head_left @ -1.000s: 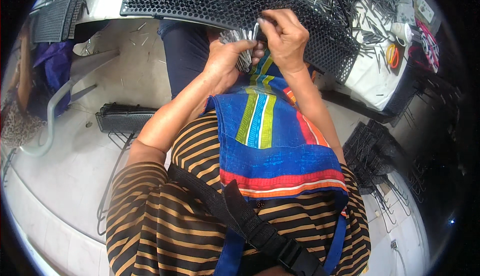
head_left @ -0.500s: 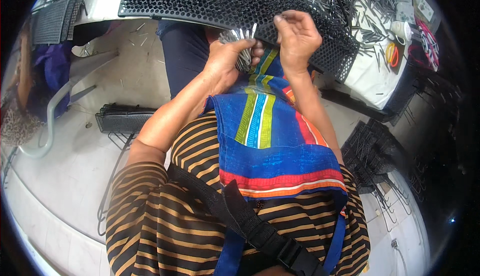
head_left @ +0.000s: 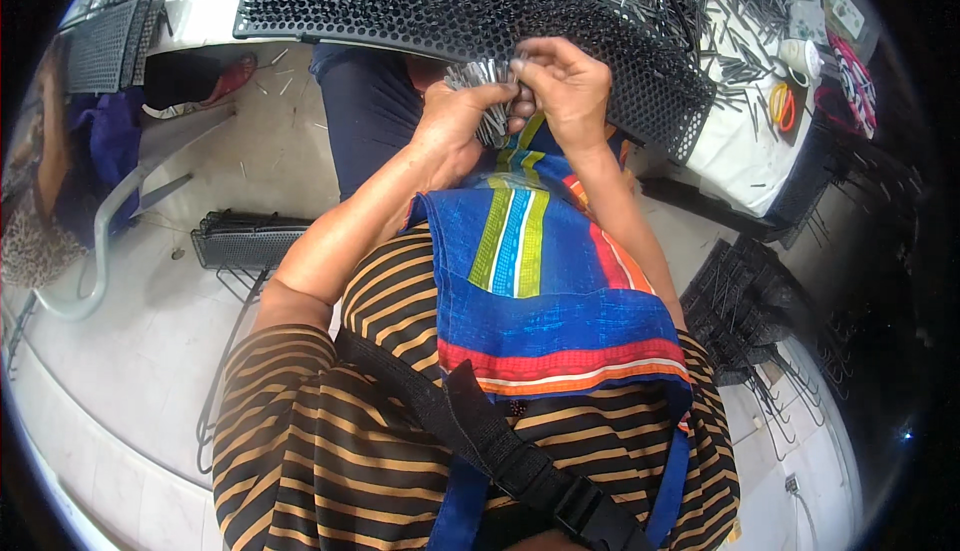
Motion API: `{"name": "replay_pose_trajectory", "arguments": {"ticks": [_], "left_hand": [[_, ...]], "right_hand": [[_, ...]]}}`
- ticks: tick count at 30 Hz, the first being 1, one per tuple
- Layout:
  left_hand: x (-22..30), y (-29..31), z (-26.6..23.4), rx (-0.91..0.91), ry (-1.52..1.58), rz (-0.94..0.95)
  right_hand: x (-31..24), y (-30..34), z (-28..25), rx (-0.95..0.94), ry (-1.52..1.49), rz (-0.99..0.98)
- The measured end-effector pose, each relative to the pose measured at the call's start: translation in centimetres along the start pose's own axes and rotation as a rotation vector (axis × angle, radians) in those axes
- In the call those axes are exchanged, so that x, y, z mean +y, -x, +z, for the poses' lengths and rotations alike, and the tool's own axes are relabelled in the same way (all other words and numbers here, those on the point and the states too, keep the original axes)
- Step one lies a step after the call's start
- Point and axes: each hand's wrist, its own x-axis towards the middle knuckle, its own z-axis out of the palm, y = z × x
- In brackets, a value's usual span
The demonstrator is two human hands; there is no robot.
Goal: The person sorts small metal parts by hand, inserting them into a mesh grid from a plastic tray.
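My left hand is closed round a bunch of thin grey metal strips, their ends fanning out above the thumb. Beside it, my right hand has its thumb and fingertips drawn together close to the bunch. Whatever may be in that pinch is too small to make out. Just beyond both hands lies a long black perforated tray. Many of its holes toward the far side hold upright dark pieces, while holes on the near side and right end show bare.
Loose strips lie heaped on the white-covered table. An orange band and a white cup sit at right. Black racks stand on the floor. At left are another person's arm and a curved grey tube.
My right hand has moved left and slightly down, from over the tray to the bunch of strips. My left hand stays nearly in place. At far left, another person's foot has come into view.
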Motion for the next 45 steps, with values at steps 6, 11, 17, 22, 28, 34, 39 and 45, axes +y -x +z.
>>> {"name": "replay_pose_trajectory", "arguments": {"ticks": [6, 11, 17, 22, 28, 34, 39, 45], "left_hand": [[0.0, 0.2, 0.2, 0.047, -0.056, 0.022], [-0.2, -0.1, 0.6, 0.061, -0.094, 0.029], [0.0, -0.2, 0.4, 0.019, -0.027, 0.017], [-0.2, -0.4, 0.5, -0.001, -0.018, 0.011], [-0.5, -0.5, 0.3, -0.028, -0.024, 0.022], [-0.1, -0.2, 0.9, 0.003, -0.031, -0.010], [-0.5, -0.3, 0.7, 0.012, -0.075, -0.037], [0.0, -0.2, 1.0, -0.015, -0.146, -0.022]], "right_hand": [[-1.0, -0.7, -0.7, 0.232, -0.127, -0.159], [0.2, -2.3, -0.9, 0.338, 0.493, -0.568], [-0.2, -1.7, -0.7, 0.291, 0.745, -0.790], [-0.9, -0.7, -0.7, 0.214, 0.858, -0.738], [-0.8, 0.4, -1.1, -0.014, 0.176, -0.190], [-0.7, 0.3, -1.4, 0.073, -0.178, -0.048], [0.1, -1.3, -1.6, 0.359, 0.238, -0.371], [-0.7, -2.1, -1.9, 0.353, 0.508, -0.640]]}}
